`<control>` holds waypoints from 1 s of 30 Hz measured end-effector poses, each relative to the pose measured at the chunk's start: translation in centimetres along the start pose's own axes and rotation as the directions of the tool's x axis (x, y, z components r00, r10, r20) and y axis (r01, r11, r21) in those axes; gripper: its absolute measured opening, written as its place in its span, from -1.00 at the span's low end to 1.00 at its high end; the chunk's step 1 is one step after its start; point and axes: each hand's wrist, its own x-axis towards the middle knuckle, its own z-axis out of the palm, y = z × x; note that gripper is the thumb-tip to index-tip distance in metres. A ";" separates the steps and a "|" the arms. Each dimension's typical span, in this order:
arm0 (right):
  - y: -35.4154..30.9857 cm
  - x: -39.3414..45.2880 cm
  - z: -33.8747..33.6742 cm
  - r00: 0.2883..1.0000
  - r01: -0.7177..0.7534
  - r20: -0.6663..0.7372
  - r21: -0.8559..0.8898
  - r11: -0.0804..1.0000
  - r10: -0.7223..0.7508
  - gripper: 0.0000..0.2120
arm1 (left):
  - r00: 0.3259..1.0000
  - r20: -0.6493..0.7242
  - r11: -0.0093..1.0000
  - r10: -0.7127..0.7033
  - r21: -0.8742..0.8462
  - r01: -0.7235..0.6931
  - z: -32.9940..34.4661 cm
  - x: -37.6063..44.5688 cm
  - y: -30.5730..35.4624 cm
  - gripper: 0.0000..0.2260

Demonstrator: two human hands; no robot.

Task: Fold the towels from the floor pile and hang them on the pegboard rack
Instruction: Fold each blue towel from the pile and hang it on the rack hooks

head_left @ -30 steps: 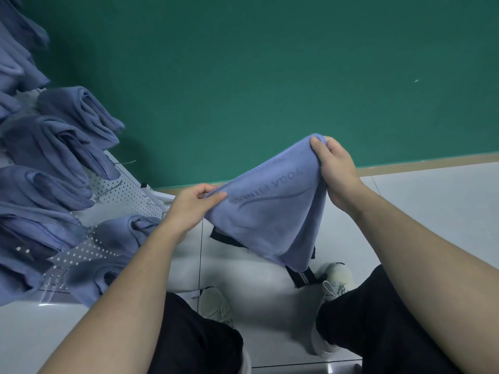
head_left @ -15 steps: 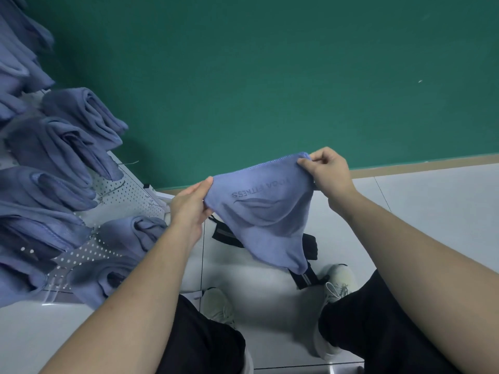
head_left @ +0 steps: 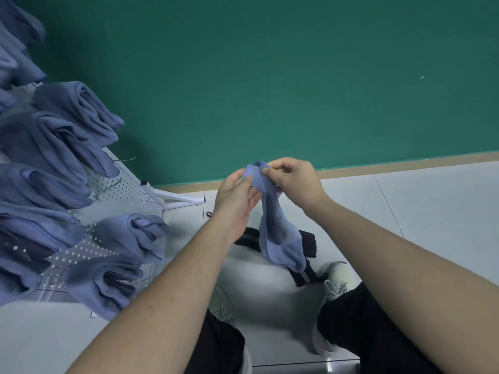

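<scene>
Both hands meet in front of the person, above the floor (head_left: 405,211), and together hold one blue towel (head_left: 280,238) by its top. The left hand (head_left: 237,195) has its fingers curled round the towel's upper corner, with the thumb on the near side of the cloth. The right hand (head_left: 293,179) pinches the top edge just beside it, thumb and forefinger closed on the fabric and the other fingers curled. The two hands are almost touching, so the towel is gathered narrow and hangs straight down between the forearms as a long, limp fold. Its lower end reaches down in front of a black strap (head_left: 305,276) that lies on the pale floor tiles near the person's right shoe (head_left: 337,279). The left shoe (head_left: 221,306) shows partly beneath the left forearm, and black trouser legs fill the bottom of the view.

To the left stands the white pegboard rack (head_left: 118,190), tilted in the wide view, with its white foot (head_left: 178,198) resting on the floor by the wall. Many folded blue towels (head_left: 62,147) already hang from its pegs in rows, draped over and bunched, well apart from the towel in the hands. A green wall (head_left: 270,76) with a tan baseboard (head_left: 405,163) runs behind everything.
</scene>
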 end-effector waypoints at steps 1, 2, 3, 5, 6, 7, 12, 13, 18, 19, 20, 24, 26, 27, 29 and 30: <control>0.0 0.1 -0.1 1.000 -0.008 -0.024 0.017 1.000 0.008 -0.87 | 0.999 -0.035 1.000 0.011 0.028 -0.010 0.0 0.0 -0.1 -0.83; 0.0 0.2 -0.3 0.999 -0.012 -0.045 0.034 0.999 0.014 -0.88 | 0.998 -0.068 0.999 0.016 0.043 -0.013 -0.1 0.1 -0.3 -0.88; 0.0 0.2 -0.4 0.998 -0.012 -0.060 0.049 0.999 0.015 -0.88 | 0.996 -0.090 0.999 0.021 0.050 -0.016 -0.2 0.2 -0.4 -0.89; 0.0 0.1 -0.2 0.998 -0.002 -0.067 0.048 0.999 0.005 -0.86 | 0.993 -0.115 0.998 0.037 0.052 -0.032 -0.6 0.3 -0.6 -0.89; 0.0 0.0 0.1 0.998 0.009 -0.062 0.027 1.000 -0.007 -0.85 | 0.992 -0.121 0.998 0.046 0.047 -0.040 -0.6 0.2 -0.6 -0.89; 0.0 -0.2 0.4 0.998 0.020 -0.054 0.001 1.000 -0.020 -0.85 | 0.991 -0.125 0.998 0.054 0.041 -0.050 -0.6 0.2 -0.6 -0.90; -0.1 -0.6 1.4 0.999 0.027 -0.026 -0.019 0.999 -0.027 -0.84 | 0.990 -0.098 0.994 0.104 0.035 -0.101 -0.1 -0.1 -0.6 -0.94; -0.1 -0.6 1.4 0.999 0.023 -0.031 -0.006 1.000 -0.023 -0.83 | 0.990 -0.090 0.994 0.104 0.035 -0.101 -0.1 -0.1 -0.6 -0.94; 0.0 -1.0 1.6 1.000 0.005 0.010 -0.002 1.000 -0.005 -0.85 | 0.990 -0.101 0.995 0.098 0.038 -0.095 -0.2 -0.2 -0.7 -0.93; 0.0 -1.0 1.6 1.000 -0.007 -0.001 0.012 1.000 0.007 -0.86 | 0.991 -0.096 0.995 0.096 0.041 -0.093 -0.2 -0.2 -0.7 -0.93; 0.0 -1.0 1.6 1.000 -0.022 -0.019 0.040 0.999 0.022 -0.88 | 0.991 -0.091 0.994 0.101 0.049 -0.097 -0.2 -0.2 -0.7 -0.93; -0.1 -0.9 1.6 0.999 -0.035 -0.016 0.083 0.996 0.036 -0.92 | 0.984 -0.103 0.988 0.146 0.071 -0.139 0.0 -0.3 -0.8 -0.96; 0.1 -1.0 1.8 0.999 -0.035 0.025 0.085 0.996 0.033 -0.89 | 0.981 -0.116 0.986 0.155 0.074 -0.147 -0.2 -0.2 -0.9 -0.97; 0.1 -1.1 1.8 0.998 -0.040 0.056 0.102 0.994 0.035 -0.86 | 0.980 -0.116 0.986 0.160 0.075 -0.152 -0.3 -0.1 -0.8 -0.96; 0.0 -1.4 1.8 0.990 -0.057 0.140 0.162 0.985 0.034 -0.75 | 0.977 -0.116 0.981 0.179 0.093 -0.169 -0.6 0.0 -0.6 -0.93; -0.2 -1.6 1.7 0.981 -0.074 0.193 0.198 0.977 0.035 -0.70 | 0.975 -0.116 0.979 0.188 0.103 -0.176 -0.7 0.0 -0.5 -0.90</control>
